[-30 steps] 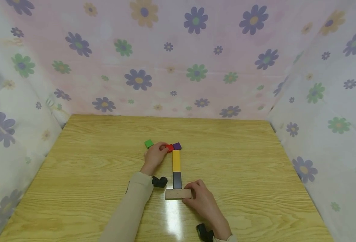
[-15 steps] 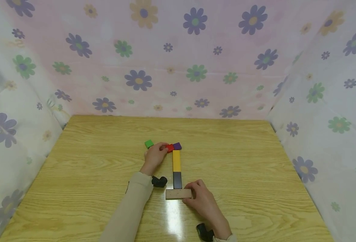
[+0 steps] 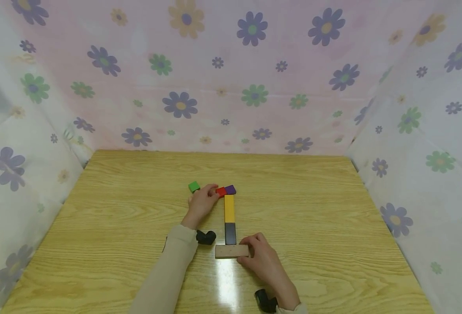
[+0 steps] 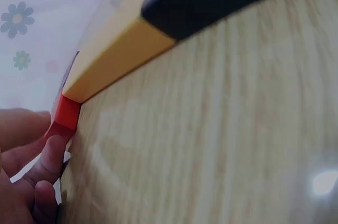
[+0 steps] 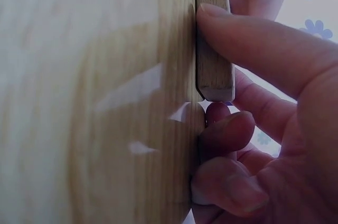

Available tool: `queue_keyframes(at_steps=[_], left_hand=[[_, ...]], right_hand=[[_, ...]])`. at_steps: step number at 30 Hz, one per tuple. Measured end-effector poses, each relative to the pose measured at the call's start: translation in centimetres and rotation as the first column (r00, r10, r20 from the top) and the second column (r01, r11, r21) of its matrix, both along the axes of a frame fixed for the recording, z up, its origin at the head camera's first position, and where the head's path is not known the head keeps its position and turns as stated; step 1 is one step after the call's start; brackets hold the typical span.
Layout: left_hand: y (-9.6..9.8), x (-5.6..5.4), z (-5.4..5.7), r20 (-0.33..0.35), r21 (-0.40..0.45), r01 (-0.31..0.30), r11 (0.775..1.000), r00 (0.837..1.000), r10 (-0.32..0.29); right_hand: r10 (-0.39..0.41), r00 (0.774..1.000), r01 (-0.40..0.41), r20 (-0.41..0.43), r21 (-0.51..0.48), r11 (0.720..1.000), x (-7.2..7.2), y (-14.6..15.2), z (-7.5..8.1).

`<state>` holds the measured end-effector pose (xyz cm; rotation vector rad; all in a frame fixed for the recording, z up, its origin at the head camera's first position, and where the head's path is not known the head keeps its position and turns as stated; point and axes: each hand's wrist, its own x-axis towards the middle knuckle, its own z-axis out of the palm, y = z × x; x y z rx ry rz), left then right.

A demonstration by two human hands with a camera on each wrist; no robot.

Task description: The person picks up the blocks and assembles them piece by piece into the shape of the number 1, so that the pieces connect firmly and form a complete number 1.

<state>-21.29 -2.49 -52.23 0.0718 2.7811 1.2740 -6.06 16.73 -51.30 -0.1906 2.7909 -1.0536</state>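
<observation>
In the head view, a red block (image 3: 220, 192) lies against a purple block (image 3: 230, 189) on the table. My left hand (image 3: 202, 201) pinches the red block's left end between thumb and finger; the left wrist view shows the fingertips on the red block (image 4: 67, 112). From there a yellow block (image 3: 229, 208) and a black block (image 3: 230, 233) run toward me in a line. A pale wooden block (image 3: 228, 251) lies crosswise at the near end of the black one. My right hand (image 3: 263, 258) grips its right end, thumb on the near side.
A green block (image 3: 193, 186) lies beyond my left hand, partly hidden by it. The wooden table (image 3: 313, 209) is enclosed by flowered cloth (image 3: 223, 78) at the back and sides. Black wrist devices (image 3: 206, 237) are on both arms.
Both hands and the blocks stay almost where they were. The head view has shifted very slightly.
</observation>
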Motion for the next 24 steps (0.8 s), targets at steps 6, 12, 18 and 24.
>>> queue_keyframes(at_steps=[6,12,18,24], left_hand=[[-0.1,0.2,0.1,-0.012,-0.015,0.011,1.0,1.0,-0.011],[-0.3,0.8,0.8,0.03,0.03,0.001,1.0,1.0,-0.002],[-0.7,1.7,1.1,0.039,0.119,-0.026,0.993,0.999,0.021],[-1.3,2.4,1.0,0.03,0.142,-0.062,0.988,0.998,0.059]], right_hand=[[0.001,1.0,-0.001,0.0,-0.006,1.0,0.0,-0.1,0.1],[0.0,1.0,0.0,-0.003,-0.001,1.0,0.1,0.0,0.0],[-0.014,1.0,0.014,0.012,0.009,1.0,0.1,-0.1,0.0],[-0.015,1.0,0.015,0.021,-0.011,1.0,0.1,-0.1,0.1]])
